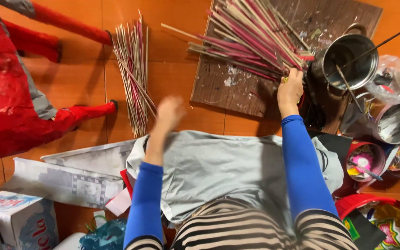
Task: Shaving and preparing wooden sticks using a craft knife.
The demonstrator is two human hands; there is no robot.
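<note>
Head view, looking down onto an orange tile floor [177,78].

Right hand [290,90]: fingers clenched around the near ends of a fanned bundle of pink and tan sticks [251,34]. The bundle lies across a paint-stained wooden board [237,88], tips spreading up and left.

Left hand [168,113]: raised above the floor, motion-blurred, apparently holding nothing; cannot tell how the fingers stand. Nearest thing is a second stick pile [133,69], lying loose on the tiles just beyond it.

Risk, as judged: the grip takes only 1 end of the fan, so outer sticks could slide free and scatter off the board. The metal pot [350,60] with 2 rods leaning in it stands just right of that hand; a sideways sweep could knock it over.

Around: a red papier-mache figure [10,88] at left, newspaper [65,180], grey cloth [218,166] over the lap, paint cups [365,159] crowding the right side.
</note>
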